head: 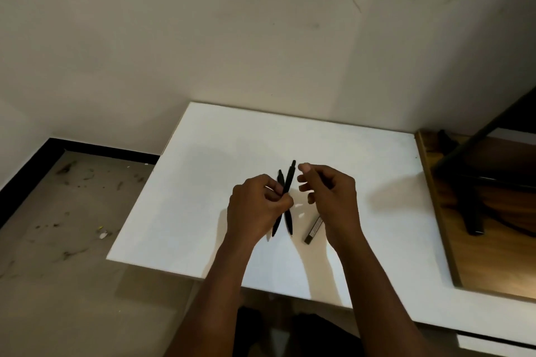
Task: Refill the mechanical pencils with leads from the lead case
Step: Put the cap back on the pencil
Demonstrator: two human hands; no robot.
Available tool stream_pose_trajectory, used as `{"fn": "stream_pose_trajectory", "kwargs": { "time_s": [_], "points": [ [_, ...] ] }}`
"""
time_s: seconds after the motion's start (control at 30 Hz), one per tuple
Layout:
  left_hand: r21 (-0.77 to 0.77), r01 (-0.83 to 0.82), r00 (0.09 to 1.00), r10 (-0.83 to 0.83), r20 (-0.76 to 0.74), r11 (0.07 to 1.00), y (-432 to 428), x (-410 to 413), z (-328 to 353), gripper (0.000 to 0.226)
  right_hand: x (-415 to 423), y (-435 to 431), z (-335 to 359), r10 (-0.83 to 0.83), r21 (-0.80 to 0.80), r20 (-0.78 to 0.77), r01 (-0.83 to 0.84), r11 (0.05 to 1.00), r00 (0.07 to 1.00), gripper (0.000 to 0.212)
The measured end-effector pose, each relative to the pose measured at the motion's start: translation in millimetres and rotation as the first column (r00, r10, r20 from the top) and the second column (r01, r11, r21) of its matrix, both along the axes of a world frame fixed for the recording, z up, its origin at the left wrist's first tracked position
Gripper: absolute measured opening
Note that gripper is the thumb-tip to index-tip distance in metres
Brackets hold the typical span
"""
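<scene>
Two black mechanical pencils cross each other over the white table (203, 182). My left hand (255, 209) grips the longer pencil (290, 177) near its middle, its top end pointing away from me. The second pencil (280, 180) runs just behind it; whether my fingers also hold it, I cannot tell. My right hand (327, 191) hovers just right of the pencils with loosely curled fingers and a raised thumb, and nothing shows in it. The dark lead case (314, 229) lies flat on the table, partly under my right wrist.
A wooden board (493, 255) lies on the table's right side with a black stand (470, 197) on it. A wall rises just behind the table. To the left, the table edge drops to a dusty floor (58, 226).
</scene>
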State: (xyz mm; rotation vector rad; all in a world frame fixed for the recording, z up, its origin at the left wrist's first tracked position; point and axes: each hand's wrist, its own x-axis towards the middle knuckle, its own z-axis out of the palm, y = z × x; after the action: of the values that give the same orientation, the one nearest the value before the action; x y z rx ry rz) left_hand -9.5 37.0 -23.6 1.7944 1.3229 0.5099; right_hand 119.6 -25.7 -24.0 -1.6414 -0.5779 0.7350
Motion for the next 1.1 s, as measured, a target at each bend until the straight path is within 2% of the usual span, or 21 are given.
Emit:
{"fn": "stream_pose_trajectory", "kwargs": {
  "time_s": [0.1,0.37,0.47,0.57,0.77,1.1],
  "points": [
    [0.053,0.091,0.992,-0.095,0.08,0.994,-2,2,1,0.009,7,-6,5,0.034,0.074,-0.11,-0.026,0.997,0.993,0.017],
    [0.065,0.11,0.983,-0.119,0.139,0.992,-2,8,-11,0.017,21,-13,1,0.104,0.132,-0.201,-0.078,0.988,0.974,0.01],
    [0.044,0.172,0.956,-0.177,0.234,0.984,-3,11,-12,0.021,22,-15,-2,0.124,0.14,-0.232,-0.093,0.986,0.965,0.008],
    [0.091,0.175,0.935,-0.194,0.295,0.98,-5,15,-11,0.019,20,-15,-3,0.125,0.16,-0.266,-0.084,0.984,0.956,0.009],
    [0.104,0.1,0.941,-0.129,0.312,0.989,-4,17,-11,0.004,18,-14,-2,0.09,0.166,-0.312,-0.039,0.985,0.946,0.005],
    [0.118,0.145,0.947,-0.173,0.272,0.982,-2,14,-12,0.008,16,-15,-4,0.098,0.179,-0.355,-0.035,0.983,0.93,0.01]
  ]
}}
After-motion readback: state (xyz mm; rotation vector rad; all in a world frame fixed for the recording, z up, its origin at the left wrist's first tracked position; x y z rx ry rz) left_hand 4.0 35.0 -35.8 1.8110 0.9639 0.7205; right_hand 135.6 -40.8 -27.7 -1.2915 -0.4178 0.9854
